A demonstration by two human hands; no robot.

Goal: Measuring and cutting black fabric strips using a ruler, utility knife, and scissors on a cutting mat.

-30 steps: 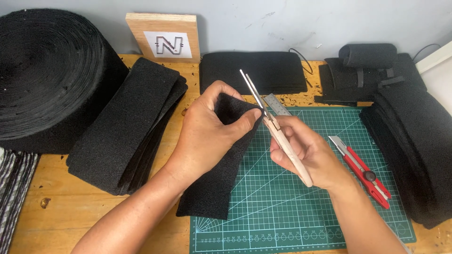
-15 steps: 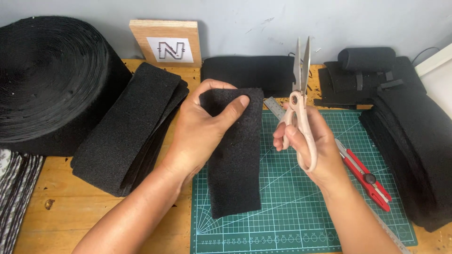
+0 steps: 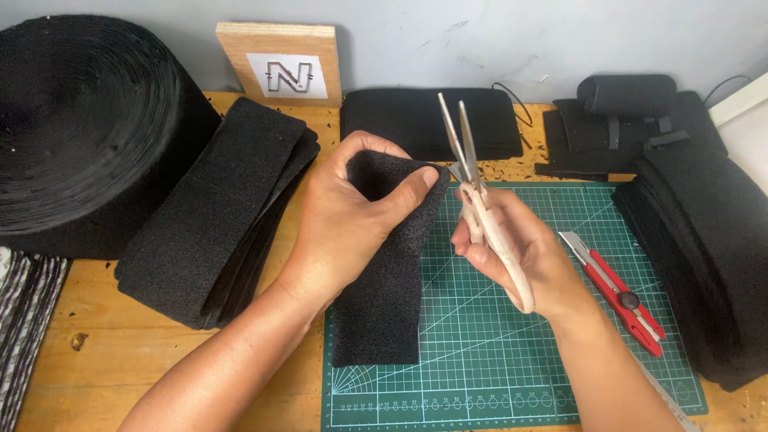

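Note:
My left hand pinches the top of a black foam strip, which hangs down onto the green cutting mat. My right hand grips a pair of pale-handled scissors. Their blades point up and away, slightly apart, right beside the strip's upper right edge near my left thumb.
A big roll of black foam sits at the far left, with a stack of foam strips beside it. A red utility knife lies on the mat's right side. More foam pieces pile at right and back. A wooden board leans on the wall.
The scissors swung from a leftward tilt to upright, then tilted slightly left again beside the strip's top. My left hand turned the strip from slanted to hanging straight.

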